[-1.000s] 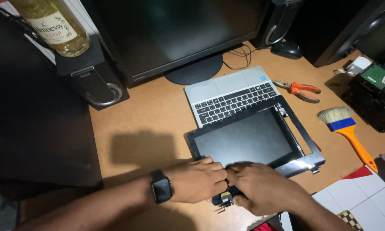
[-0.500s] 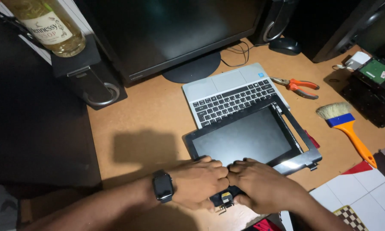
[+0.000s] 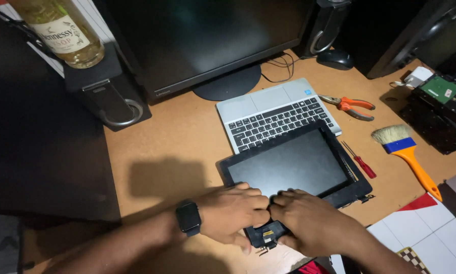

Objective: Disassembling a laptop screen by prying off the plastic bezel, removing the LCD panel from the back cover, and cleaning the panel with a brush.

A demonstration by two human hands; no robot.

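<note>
Two bare hands meet at the near edge of a detached laptop screen panel, which lies flat on the brown worktop with its dark glass facing up. The left hand, with a black smartwatch on its wrist, has its fingers curled and pressed down onto the panel's near left border. The right hand rests knuckle to knuckle beside it, fingers likewise bent onto the near bezel. Between and just below the two hands a small black hinge piece with a yellow label shows; which fingers pinch it cannot be told.

The far edge of the panel overlaps a silver laptop base with black keys. Right of the panel lies a small red screwdriver, and farther off are orange-handled pliers and a paintbrush with a blue ferrule and orange handle. A dark monitor stands behind the laptop base, and a black speaker carrying a glass bottle stands to its left.
</note>
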